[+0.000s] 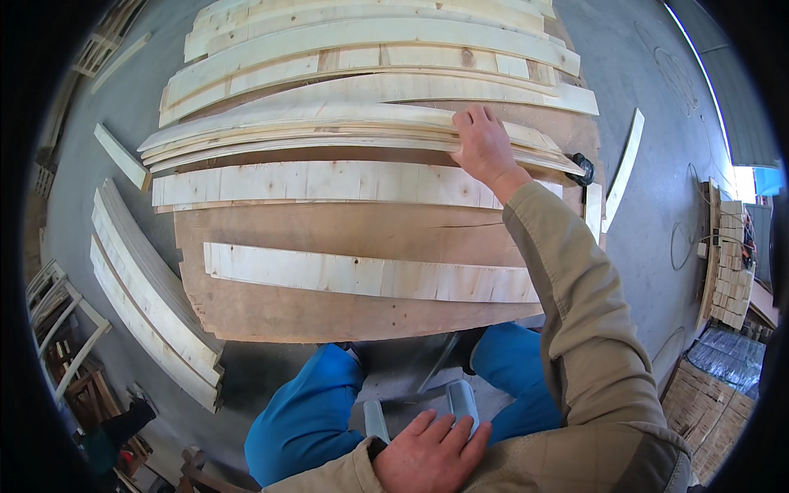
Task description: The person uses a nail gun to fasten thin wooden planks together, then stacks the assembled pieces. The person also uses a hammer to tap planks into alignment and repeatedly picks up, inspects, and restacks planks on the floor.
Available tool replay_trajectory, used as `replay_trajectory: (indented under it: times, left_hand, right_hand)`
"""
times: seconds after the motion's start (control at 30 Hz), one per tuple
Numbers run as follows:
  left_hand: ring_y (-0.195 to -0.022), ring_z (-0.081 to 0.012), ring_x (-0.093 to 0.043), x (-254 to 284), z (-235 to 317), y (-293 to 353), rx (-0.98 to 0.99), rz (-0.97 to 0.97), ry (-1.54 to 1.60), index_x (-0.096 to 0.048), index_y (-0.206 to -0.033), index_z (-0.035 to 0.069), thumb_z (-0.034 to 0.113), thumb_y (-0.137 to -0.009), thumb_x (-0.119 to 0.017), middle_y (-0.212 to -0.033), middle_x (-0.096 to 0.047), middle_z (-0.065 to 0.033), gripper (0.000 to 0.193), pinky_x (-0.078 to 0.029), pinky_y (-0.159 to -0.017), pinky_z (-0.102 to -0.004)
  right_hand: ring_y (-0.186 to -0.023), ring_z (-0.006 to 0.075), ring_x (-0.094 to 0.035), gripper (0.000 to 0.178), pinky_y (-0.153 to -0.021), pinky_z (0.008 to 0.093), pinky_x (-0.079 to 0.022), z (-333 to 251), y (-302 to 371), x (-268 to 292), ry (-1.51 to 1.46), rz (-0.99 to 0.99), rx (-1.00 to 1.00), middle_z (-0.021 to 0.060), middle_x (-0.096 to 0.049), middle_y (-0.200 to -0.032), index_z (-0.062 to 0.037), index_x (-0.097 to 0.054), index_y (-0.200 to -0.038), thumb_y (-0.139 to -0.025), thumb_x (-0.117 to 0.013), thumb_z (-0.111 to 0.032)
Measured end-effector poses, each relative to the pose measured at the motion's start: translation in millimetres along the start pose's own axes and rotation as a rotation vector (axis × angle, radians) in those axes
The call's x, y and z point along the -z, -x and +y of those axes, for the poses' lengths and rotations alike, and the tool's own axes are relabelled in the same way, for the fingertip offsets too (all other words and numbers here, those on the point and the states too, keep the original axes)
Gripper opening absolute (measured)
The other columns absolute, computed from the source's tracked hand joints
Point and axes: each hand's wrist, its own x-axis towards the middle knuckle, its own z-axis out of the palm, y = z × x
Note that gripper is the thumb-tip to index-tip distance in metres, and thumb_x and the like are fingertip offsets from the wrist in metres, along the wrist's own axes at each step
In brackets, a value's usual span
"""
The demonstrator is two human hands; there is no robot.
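My right hand [482, 146] is closed over the edge of a stack of long, thin plywood strips [312, 131] lying across the table. Its thumb is on the near side, and the fingers curl over the top strip. Low in the view, my left hand [431, 452] rests palm down in front of my body, fingers stretched out and holding nothing. Nearer to me than the stack lies a single pale wooden strip [288, 182] with another piece under its edge. Closer still is a separate strip [370, 274] on the brown board tabletop [263, 314].
More strips [378, 33] cover the far part of the table. A black object [581, 169] sits at the stack's right end. Long boards [152, 287] lean at the left, and a loose strip [625, 168] stands off the right edge. Wood bundles [727, 271] stand farther right.
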Motion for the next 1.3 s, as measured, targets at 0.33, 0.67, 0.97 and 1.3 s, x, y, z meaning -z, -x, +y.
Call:
replay_trajectory:
  times: [0.33, 0.67, 0.97, 1.3]
  left_hand:
    - [-0.090, -0.0270, -0.064, 0, -1, 0, 0.005, 0.015, 0.000, -0.064, -0.120, -0.001, 0.020, -0.089, -0.060, -0.101, -0.066, -0.0136, 0.038, -0.050, -0.083, -0.0406]
    - [-0.090, -0.0274, -0.064, 1, -1, 3, -0.024, 0.047, -0.002, -0.064, -0.120, 0.000, 0.020, -0.088, -0.060, -0.102, -0.066, -0.0137, 0.038, -0.049, -0.082, -0.0415]
    - [-0.080, -0.0245, -0.060, -9, 2, 11, 0.015, 0.066, -0.071, -0.067, -0.116, 0.004, 0.024, -0.088, -0.060, -0.091, -0.063, -0.0097, 0.035, -0.046, -0.075, -0.0402]
    - [-0.075, -0.0221, -0.059, -15, 3, 15, 0.028, 0.081, -0.103, -0.067, -0.113, 0.005, 0.025, -0.087, -0.059, -0.087, -0.062, -0.0069, 0.034, -0.045, -0.072, -0.0393]
  right_hand:
    - [-0.111, 0.0355, -0.059, 0.046, -0.093, 0.0462, -0.054, -1, -2, 3, 0.014, -0.016, -0.040, 0.0110, -0.059, -0.111, -0.0094, -0.063, -0.106, -0.068, -0.088, -0.014]
    - [-0.114, 0.0355, -0.060, 0.043, -0.093, 0.0468, -0.054, 3, -7, 12, -0.025, -0.039, -0.040, 0.0124, -0.061, -0.114, -0.0080, -0.065, -0.108, -0.071, -0.085, -0.016]
    - [-0.114, 0.0355, -0.060, 0.046, -0.095, 0.0467, -0.054, -5, -9, 17, -0.057, -0.028, -0.060, 0.0113, -0.061, -0.114, -0.0083, -0.065, -0.109, -0.069, -0.088, -0.015]
    - [-0.111, 0.0335, -0.059, 0.043, -0.094, 0.0458, -0.049, -7, 1, 8, -0.085, 0.115, 0.056, 0.0086, -0.059, -0.114, -0.0106, -0.061, -0.101, -0.068, -0.088, -0.010]
